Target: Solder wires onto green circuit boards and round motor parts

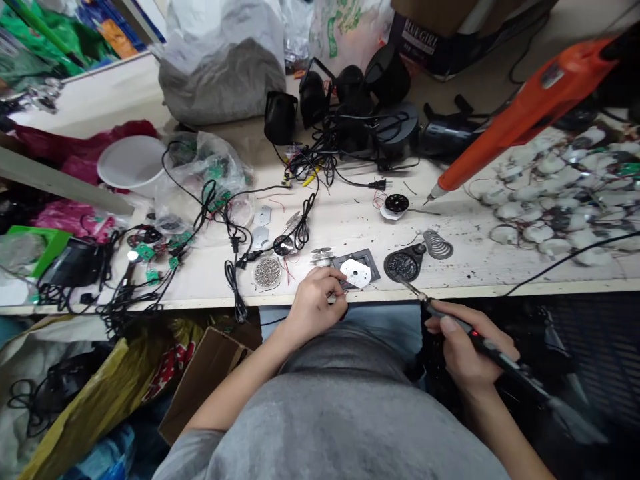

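Observation:
A soldering iron [505, 360] with a small red light is held in my right hand [473, 343], its tip over the black soldering stand tray [403, 265]. My left hand [316, 300] is closed at the table's front edge, fingers pinched beside a white octagonal plate [356, 273]; what they hold is too small to make out. That plate rests on a dark grey rectangular holder [376, 263]. Just behind my left hand are some small metal discs [321, 254]. A round dish of metal beads [267, 273] stands to the left.
An orange electric screwdriver [525, 113] hangs over the right side. White lamp parts [555, 200] are heaped at right. Black lamp housings [350, 100] and tangled cables lie at the back. Green circuit boards [145, 251] lie left. A black-and-white round part [396, 205] sits mid-table.

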`<move>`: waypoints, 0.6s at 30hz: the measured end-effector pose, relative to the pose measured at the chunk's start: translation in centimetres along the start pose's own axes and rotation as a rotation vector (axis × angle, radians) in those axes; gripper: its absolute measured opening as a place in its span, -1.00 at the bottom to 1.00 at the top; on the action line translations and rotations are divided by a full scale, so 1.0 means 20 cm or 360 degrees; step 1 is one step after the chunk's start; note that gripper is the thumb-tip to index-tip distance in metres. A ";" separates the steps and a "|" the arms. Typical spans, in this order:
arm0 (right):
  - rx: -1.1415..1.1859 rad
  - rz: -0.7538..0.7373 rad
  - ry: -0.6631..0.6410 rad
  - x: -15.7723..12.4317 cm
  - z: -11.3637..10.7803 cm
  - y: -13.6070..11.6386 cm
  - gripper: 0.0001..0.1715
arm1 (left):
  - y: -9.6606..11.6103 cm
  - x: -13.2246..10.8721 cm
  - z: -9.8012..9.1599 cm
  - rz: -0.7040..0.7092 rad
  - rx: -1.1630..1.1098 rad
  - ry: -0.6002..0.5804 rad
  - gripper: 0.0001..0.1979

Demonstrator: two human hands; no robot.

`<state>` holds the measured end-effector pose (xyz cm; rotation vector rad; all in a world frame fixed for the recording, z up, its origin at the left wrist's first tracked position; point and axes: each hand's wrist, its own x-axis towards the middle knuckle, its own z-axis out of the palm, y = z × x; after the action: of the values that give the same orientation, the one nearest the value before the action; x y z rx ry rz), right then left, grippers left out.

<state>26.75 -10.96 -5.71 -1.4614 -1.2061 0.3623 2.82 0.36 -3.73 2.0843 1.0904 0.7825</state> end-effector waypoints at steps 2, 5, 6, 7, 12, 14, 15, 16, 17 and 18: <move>-0.0306 -0.0337 -0.0090 0.00 -0.03 0.03 -0.60 | -0.01 0.00 0.00 0.0019 0.0010 0.0015 -0.81; -0.0484 -0.0768 -0.0363 0.01 -0.06 0.05 -0.38 | -0.01 0.00 0.00 0.0019 0.0016 0.0010 -0.80; -0.0494 -0.0817 -0.0431 0.01 -0.07 0.06 -0.36 | -0.01 0.00 0.00 0.0009 0.0019 0.0000 -0.80; -0.0498 -0.0831 -0.0456 0.01 -0.08 0.05 -0.34 | -0.01 0.00 0.00 -0.0003 0.0025 -0.0008 -0.80; -0.0460 -0.0776 -0.0419 0.02 -0.09 0.04 -0.35 | -0.01 0.01 0.00 -0.0022 0.0054 -0.0021 -0.81; -0.0442 -0.0732 -0.0406 0.02 -0.09 0.03 -0.41 | -0.01 0.01 0.00 -0.0020 0.0057 -0.0023 -0.81; -0.0431 -0.0710 -0.0392 0.02 -0.09 0.03 -0.46 | -0.01 0.01 0.00 -0.0020 0.0060 -0.0025 -0.81; -0.0421 -0.0675 -0.0384 0.01 -0.09 0.03 -0.51 | -0.01 0.01 0.00 -0.0021 0.0062 -0.0025 -0.81; -0.0405 -0.0614 -0.0382 0.00 -0.09 0.03 -0.57 | -0.01 0.01 0.00 -0.0023 0.0061 -0.0025 -0.81; -0.0386 -0.0516 -0.0370 -0.01 -0.09 0.04 -0.63 | -0.01 0.01 0.00 -0.0024 0.0058 -0.0024 -0.81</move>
<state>28.44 -12.08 -5.91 -1.4220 -1.6950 0.1705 2.79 0.57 -3.74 2.1064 1.1191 0.7435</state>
